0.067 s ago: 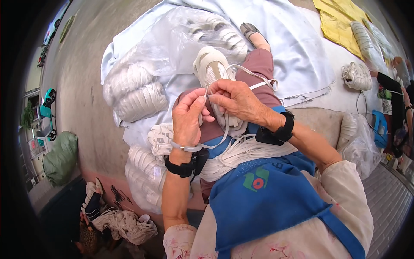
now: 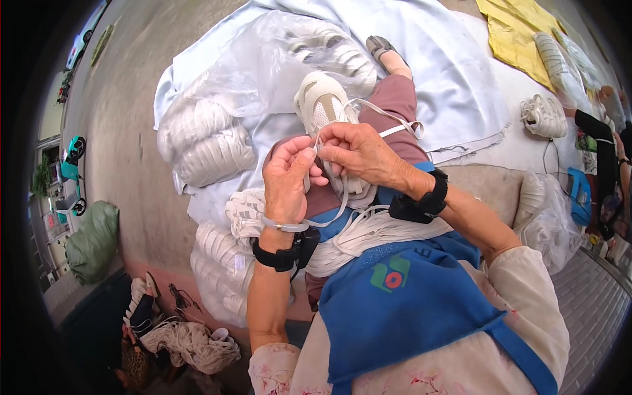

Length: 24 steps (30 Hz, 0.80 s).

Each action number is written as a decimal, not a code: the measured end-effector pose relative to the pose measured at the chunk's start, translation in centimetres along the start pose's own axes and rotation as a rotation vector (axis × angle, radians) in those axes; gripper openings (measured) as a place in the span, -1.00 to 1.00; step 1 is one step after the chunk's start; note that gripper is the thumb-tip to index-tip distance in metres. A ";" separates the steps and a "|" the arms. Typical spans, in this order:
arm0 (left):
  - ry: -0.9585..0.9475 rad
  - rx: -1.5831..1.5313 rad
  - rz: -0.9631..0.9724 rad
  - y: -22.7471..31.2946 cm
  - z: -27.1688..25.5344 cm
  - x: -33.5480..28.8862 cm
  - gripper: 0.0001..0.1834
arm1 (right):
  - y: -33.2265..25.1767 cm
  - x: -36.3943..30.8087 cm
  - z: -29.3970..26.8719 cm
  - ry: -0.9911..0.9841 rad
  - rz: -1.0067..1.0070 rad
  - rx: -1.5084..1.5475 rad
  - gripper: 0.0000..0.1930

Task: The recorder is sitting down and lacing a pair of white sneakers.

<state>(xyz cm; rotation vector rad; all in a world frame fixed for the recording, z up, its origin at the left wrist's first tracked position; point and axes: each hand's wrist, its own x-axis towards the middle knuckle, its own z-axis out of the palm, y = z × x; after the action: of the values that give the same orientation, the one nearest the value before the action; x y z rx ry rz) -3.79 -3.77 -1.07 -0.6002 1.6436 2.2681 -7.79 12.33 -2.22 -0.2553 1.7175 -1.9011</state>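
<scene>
A pale cream sneaker (image 2: 320, 92) rests on my legs, its toe pointing away from me. Over its lacing area my left hand (image 2: 289, 172) and my right hand (image 2: 359, 153) meet, both with thumb and fingertips pinched on a white shoelace (image 2: 346, 194). The exact spot where the lace passes between the fingers is partly covered. One lace length (image 2: 388, 120) loops out to the right over my trouser leg. Across my lap, on the blue apron (image 2: 415, 289), lies a thick bundle of white laces (image 2: 355, 240).
Plastic-wrapped shoe stacks (image 2: 214, 155) lie on the pale blue cloth (image 2: 454, 85) ahead and left. Another shoe (image 2: 245, 214) sits by my left wrist. Loose laced shoes (image 2: 545, 116) and a yellow sheet (image 2: 517, 39) are at right. A green sack (image 2: 92, 242) stands far left.
</scene>
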 end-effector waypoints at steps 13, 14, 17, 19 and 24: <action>-0.068 0.165 -0.006 0.1 1.9 -1.2 -0.76 | -0.3 0.2 -1.2 0.124 -0.343 -0.350 -0.79; -0.104 0.242 -0.023 0.3 2.2 -1.4 -0.75 | -0.3 0.3 -1.4 0.126 -0.338 -0.349 -0.79; -0.118 0.381 0.043 0.1 2.4 -1.5 -0.75 | -1.1 0.5 -1.3 0.068 -0.293 -0.300 -0.77; -0.088 0.391 0.062 0.7 1.8 -1.8 -0.75 | -1.5 0.5 -1.2 0.066 -0.255 -0.249 -0.77; 0.080 0.054 0.336 8.5 -0.8 -4.4 -0.79 | -1.1 -0.2 -5.1 0.192 -0.096 -0.133 -0.77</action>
<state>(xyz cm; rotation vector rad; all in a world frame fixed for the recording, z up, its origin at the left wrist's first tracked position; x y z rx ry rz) -3.63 -7.13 7.99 -0.4344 1.9653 2.4438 -10.45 16.84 -1.95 -0.2145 1.9959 -1.9349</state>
